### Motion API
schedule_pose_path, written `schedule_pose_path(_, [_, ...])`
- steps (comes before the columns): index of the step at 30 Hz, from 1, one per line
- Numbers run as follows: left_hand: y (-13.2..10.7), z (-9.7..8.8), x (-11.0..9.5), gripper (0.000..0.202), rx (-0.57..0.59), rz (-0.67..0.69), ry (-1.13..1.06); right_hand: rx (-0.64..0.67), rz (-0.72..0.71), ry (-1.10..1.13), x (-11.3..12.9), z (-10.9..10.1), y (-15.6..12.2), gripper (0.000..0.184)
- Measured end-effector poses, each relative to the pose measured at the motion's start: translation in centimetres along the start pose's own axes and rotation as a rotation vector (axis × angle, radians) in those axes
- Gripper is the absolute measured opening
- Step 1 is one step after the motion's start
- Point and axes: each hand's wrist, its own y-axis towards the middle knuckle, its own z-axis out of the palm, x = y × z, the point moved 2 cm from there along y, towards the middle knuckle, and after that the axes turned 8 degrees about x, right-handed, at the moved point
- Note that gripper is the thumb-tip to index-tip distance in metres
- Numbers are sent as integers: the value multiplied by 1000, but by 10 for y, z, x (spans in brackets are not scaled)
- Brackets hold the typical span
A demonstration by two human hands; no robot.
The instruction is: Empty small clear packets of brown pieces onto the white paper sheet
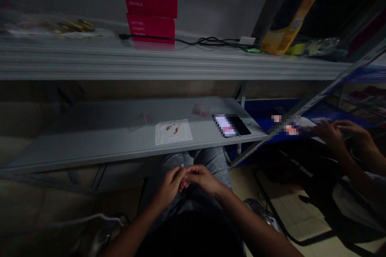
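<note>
While the light is dim, the left hand and right hand pinch a small pale scrap, perhaps.

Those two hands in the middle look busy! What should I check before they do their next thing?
1. Anything pinched between the left hand and right hand? Cannot tell, the fingers hide it.
2. Hands together above the grey jeans? Ok.
3. Reddish bits lying on the white paper square on the lower shelf? Ok.
4. Black phone apart from the paper? Ok.
5. Other person's hands away to the right? Ok.
6. Bright light? Not ok, it is dim.
</note>
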Motion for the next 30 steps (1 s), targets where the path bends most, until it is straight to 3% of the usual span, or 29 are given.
schedule_pose_path(7, [-1,-3,-14,32,142,41,-40,-29,-35,67,-1,-1,1,24])
schedule_pose_path(18, [-2,0,-9,25,163,55,-289,-100,-41,260,-4,5,-6,25])
schedule_pose_path(22, [2,-16,-13,27,46,85,-47,-171,-57,257,-2,-2,-4,28])
schedule_pose_path(24, [1,-26,-19,24,-44,157,141,-205,-68,244,1,-5,-4,27])
schedule_pose_path(26, [-1,-30,-27,18,-56,267,316,-202,-40,216,4,-6,-4,27])
schedule_pose_path(29, [-3,-28,-32,73,78,347,495,-152,56,149,9,-6,-6,24])
schedule_pose_path(30, [-3,-26,-30,81,121,338,522,-140,77,129,10,-6,-7,23])
